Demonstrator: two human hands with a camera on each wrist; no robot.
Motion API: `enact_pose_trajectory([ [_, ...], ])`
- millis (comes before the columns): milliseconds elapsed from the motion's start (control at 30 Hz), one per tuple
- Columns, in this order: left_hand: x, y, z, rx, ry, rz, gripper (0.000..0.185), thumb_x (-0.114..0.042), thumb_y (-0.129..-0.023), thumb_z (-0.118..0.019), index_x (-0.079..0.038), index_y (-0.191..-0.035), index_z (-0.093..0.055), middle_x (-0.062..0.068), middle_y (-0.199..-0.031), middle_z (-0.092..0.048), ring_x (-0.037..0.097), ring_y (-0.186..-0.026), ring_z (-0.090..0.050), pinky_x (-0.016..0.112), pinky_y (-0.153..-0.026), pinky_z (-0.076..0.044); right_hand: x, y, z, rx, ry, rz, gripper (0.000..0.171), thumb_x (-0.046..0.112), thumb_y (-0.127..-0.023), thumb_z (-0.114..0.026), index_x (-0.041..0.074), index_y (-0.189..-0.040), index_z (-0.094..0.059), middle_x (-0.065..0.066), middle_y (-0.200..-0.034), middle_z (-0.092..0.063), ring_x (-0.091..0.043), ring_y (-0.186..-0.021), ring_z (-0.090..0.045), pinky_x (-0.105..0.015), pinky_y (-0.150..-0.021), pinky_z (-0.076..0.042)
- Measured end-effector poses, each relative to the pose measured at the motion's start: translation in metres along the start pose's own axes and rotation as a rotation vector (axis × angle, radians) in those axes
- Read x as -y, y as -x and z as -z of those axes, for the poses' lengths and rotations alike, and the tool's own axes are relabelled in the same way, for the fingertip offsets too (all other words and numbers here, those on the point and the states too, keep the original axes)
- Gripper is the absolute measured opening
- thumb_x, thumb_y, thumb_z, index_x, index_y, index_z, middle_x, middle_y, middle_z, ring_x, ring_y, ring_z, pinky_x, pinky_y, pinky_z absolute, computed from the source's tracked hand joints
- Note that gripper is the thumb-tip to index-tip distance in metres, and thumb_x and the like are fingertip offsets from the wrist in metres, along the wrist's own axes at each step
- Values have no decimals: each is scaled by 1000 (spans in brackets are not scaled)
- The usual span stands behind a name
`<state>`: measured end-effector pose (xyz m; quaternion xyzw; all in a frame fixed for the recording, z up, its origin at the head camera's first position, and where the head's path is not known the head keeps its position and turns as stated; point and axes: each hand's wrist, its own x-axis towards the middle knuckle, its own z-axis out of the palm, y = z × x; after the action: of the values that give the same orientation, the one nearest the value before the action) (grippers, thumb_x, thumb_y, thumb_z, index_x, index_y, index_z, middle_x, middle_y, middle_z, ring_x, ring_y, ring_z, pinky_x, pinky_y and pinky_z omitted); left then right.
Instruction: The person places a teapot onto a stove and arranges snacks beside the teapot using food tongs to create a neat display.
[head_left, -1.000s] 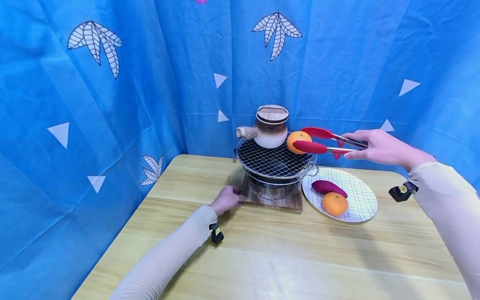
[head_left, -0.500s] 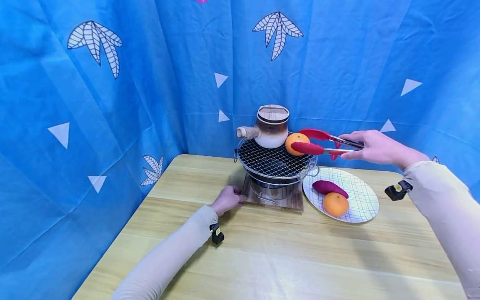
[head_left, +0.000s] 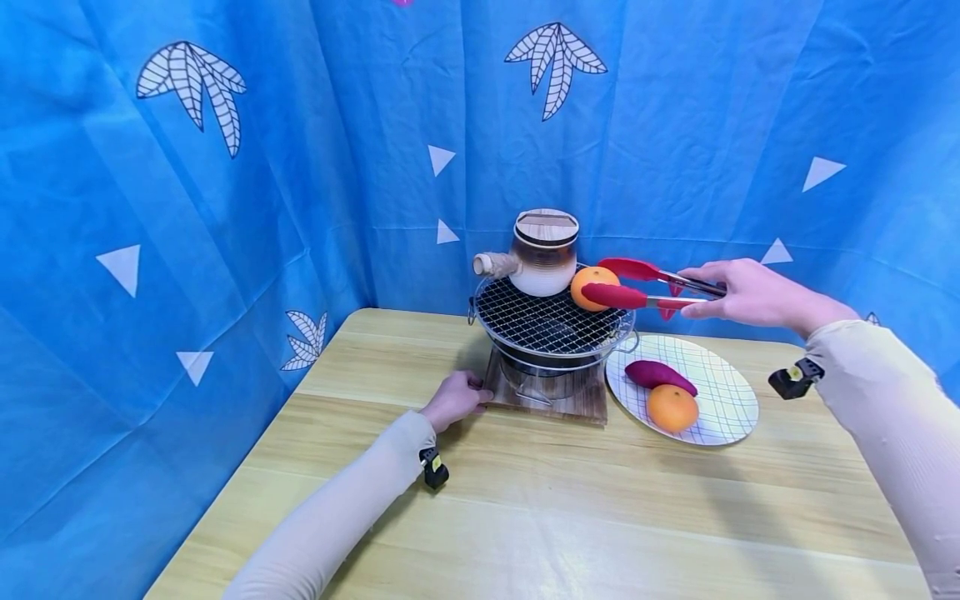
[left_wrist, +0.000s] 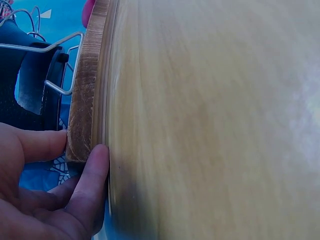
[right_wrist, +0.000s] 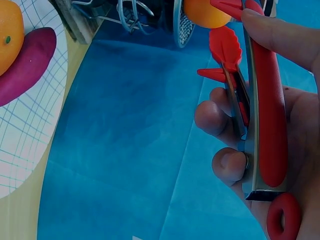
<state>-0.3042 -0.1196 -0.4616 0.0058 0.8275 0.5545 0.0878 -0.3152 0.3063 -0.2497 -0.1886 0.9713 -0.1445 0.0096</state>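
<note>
My right hand [head_left: 731, 293] grips red-tipped metal tongs [head_left: 645, 283], whose tips clamp an orange [head_left: 592, 286] at the right rim of the round wire grill [head_left: 540, 325]. The right wrist view shows my fingers wrapped round the tongs [right_wrist: 262, 110] and the orange [right_wrist: 205, 12] at the top edge. My left hand [head_left: 459, 396] rests on the table against the left corner of the stove's wooden base [head_left: 577, 404]. In the left wrist view its fingers [left_wrist: 90, 175] lie fairly straight and touch the wooden base [left_wrist: 85, 100].
A lidded clay pot [head_left: 542, 252] with a side handle sits at the back of the grill. Right of the stove, a checked white plate [head_left: 720, 375] carries a purple sweet potato [head_left: 660, 377] and a second orange [head_left: 672, 407]. Blue cloth surrounds the table.
The tongs and orange have shifted slightly left and down toward the grill over the last second. The left hand has stayed where it was.
</note>
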Motion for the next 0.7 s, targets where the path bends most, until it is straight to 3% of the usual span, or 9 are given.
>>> enact_pose_trajectory([
  [400,-2,1,0,0,-11,-2,39,-7,-93,-69,12,-125,-55,27,-123,-61,31,-92,-74,33,-81,-63,-1,5,0,-14,-3,-4,91,52,-86,-75,3,-153,-39,-28,-138,-54,-45,-119,-48,-55,-76,-55],
  [700,-3,1,0,-5,-18,0,37,-7,-93,-69,11,-123,-56,26,-119,-62,30,-91,-74,33,-81,-63,-8,20,1,-46,-11,0,85,50,-85,-77,6,-151,-44,-20,-127,-63,-34,-109,-53,-36,-67,-50],
])
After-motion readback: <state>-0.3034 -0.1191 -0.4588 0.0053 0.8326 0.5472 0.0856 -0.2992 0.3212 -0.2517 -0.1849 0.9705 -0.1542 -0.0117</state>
